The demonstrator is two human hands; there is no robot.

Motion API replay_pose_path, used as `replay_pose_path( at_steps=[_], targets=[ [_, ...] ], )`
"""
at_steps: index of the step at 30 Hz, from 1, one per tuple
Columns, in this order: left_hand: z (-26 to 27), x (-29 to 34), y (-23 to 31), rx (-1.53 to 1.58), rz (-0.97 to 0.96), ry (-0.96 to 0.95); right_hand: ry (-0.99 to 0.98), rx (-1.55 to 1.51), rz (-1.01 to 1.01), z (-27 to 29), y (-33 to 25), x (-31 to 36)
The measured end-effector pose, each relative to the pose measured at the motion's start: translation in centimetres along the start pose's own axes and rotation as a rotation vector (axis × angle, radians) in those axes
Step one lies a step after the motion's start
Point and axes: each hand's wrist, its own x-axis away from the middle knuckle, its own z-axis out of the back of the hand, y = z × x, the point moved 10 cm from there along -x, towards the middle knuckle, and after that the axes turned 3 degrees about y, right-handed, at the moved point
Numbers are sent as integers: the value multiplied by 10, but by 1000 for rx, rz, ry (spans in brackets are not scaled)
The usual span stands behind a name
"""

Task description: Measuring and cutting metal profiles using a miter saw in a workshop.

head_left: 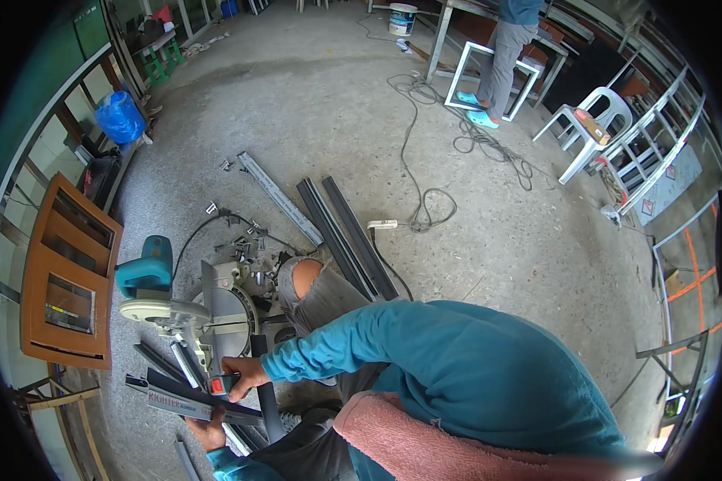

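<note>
My left hand [208, 432] is closed around the lower side of a dark grey metal profile [172, 401] with a printed label strip. Just above it, my right hand [247, 375] grips a small red-and-black tape measure [221, 386] against the profile's upper edge; fine detail is too small to make out. A teal miter saw [156, 272] with a round base stands on the floor beyond the hands. Beside my right wrist, a dark bar [266, 393] slants down past my legs. More profiles [186, 365] lie under the one in hand.
Long dark profiles [345, 240] and a silver one [279, 196] lie ahead, near metal offcuts [245, 240] and a white power strip [383, 224]. Cords [489, 148] trail across the floor. Someone in teal clogs [481, 119] stands by a white frame [456, 76]. A wooden panel [70, 272] leans left.
</note>
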Motion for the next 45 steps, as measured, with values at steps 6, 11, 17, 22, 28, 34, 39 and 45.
replay_pose_path(
  at_steps=[6,11,17,22,28,34,39,45],
  targets=[
    [-1,6,-7,50,70,12,-88,632,186,-7,-23,-15],
    [-30,0,-4,-38,85,-181,-161,838,205,-3,-1,-16],
    [25,2,-36,107,47,-21,-203,850,38,-15,18,-8],
    [69,6,-19,154,-26,110,-183,733,-76,15,84,-20],
    [69,9,8,283,-72,350,-171,214,-154,-11,-5,8],
    [102,29,46,363,-344,536,-475,230,-179,-141,-118,6],
    [100,37,65,315,-446,610,-562,419,-159,-188,-135,-12],
    [96,47,68,262,-430,642,-500,614,-51,-181,-113,-23]
  ],
)
